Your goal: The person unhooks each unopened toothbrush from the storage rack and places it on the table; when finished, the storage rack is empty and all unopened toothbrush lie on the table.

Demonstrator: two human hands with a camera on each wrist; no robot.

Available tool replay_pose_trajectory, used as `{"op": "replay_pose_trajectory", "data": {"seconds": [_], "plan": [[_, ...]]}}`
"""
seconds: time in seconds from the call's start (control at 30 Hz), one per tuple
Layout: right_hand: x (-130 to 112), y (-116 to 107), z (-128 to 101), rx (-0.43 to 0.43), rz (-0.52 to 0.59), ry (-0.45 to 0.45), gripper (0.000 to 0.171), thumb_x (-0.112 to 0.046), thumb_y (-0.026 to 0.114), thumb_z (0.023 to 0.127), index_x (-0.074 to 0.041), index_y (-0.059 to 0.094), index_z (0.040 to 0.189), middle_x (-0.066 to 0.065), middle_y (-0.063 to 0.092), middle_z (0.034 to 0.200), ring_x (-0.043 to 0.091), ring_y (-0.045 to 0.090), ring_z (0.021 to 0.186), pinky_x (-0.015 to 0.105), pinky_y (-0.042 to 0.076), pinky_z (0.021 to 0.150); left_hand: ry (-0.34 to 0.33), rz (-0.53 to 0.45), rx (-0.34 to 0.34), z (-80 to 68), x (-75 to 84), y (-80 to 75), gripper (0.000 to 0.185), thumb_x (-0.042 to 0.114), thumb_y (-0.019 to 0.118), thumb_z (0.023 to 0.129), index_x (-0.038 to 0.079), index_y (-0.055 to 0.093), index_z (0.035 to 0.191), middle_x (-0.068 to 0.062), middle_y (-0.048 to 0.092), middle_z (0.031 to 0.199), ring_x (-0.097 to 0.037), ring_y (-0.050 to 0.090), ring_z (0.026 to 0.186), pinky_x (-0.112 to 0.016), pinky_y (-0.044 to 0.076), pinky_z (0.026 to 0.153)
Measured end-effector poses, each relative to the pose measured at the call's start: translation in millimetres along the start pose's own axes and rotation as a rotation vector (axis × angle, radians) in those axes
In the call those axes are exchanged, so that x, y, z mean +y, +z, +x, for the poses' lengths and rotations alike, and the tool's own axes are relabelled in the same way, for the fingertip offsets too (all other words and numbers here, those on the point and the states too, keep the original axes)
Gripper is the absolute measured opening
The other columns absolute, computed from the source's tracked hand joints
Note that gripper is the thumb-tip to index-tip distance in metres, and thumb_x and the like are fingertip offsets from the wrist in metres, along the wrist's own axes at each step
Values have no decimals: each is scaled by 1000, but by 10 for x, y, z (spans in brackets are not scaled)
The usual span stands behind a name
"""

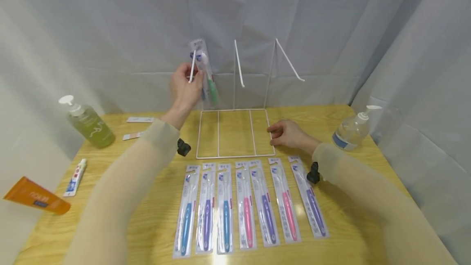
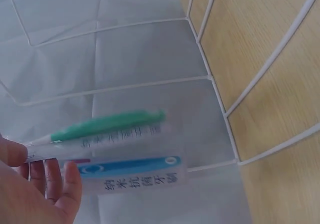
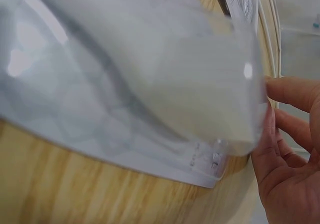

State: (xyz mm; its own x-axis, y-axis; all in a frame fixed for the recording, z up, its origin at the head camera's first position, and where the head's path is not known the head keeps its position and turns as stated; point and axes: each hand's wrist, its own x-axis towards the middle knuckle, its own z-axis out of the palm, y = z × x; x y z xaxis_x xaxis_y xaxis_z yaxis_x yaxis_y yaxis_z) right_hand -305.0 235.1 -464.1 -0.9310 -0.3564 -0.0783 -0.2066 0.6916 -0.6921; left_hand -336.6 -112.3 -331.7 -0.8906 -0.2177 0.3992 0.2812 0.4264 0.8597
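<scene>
Holding a packed toothbrush [image 1: 206, 75] with a green handle, the left hand [image 1: 185, 87] is raised in front of the grey curtain [image 1: 110, 32], at the leftmost hook [image 1: 192, 66] of a white wire rack [image 1: 235, 134]. Its fingers are curled around the upper part of the pack and pinch it near that hook. In the left wrist view the fingers [image 2: 55, 176] lie against the pack [image 2: 115, 149] and the thumb is at its edge, with the rack wires [image 2: 220, 99] behind it.

The right hand [image 1: 288, 134] rests on the table [image 1: 349, 232] at the right edge of the rack's base. Its fingers are loosely bent and touch the wire; they hold nothing. In the right wrist view the fingers [image 3: 295, 94] are relaxed beside the white wire, and a blurred transparent sleeve covers most of the picture.

Seven more packed toothbrushes [image 1: 244, 207] lie in a row on the table in front of the rack, with blue, purple and pink handles. The rack has two other hooks [image 1: 239, 64], both bare. At the left stand a pump bottle of green liquid [image 1: 88, 124], a small toothpaste tube [image 1: 75, 177] and an orange tube [image 1: 34, 195]. At the right stands a clear pump bottle [image 1: 353, 130].
</scene>
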Motion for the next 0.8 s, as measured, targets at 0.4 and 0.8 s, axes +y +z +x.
{"op": "replay_pose_trajectory", "data": {"seconds": [0.4, 0.8], "plan": [[-15, 31, 8, -4, -1, -1, 52, -9, 89, 92, 4, 74, 140, 25, 79, 132, 35, 80, 115, 43, 66, 105, 59, -75, -245, -290, 42, -148, 23, 5, 63, 104, -13, 67, 117, -28, 74, 111, -8, 64, 78, -16, 63, 62], [-64, 35, 4, -3, 14, 19, 53, -11, 89, 93, 1, 73, 142, 23, 77, 135, 36, 78, 119, 49, 65, 109, -237, -43, -525, -859, -325, -820, 39, 9, 58, 111, -8, 55, 146, -13, 65, 120, -10, 69, 88, -33, 73, 74]]}}
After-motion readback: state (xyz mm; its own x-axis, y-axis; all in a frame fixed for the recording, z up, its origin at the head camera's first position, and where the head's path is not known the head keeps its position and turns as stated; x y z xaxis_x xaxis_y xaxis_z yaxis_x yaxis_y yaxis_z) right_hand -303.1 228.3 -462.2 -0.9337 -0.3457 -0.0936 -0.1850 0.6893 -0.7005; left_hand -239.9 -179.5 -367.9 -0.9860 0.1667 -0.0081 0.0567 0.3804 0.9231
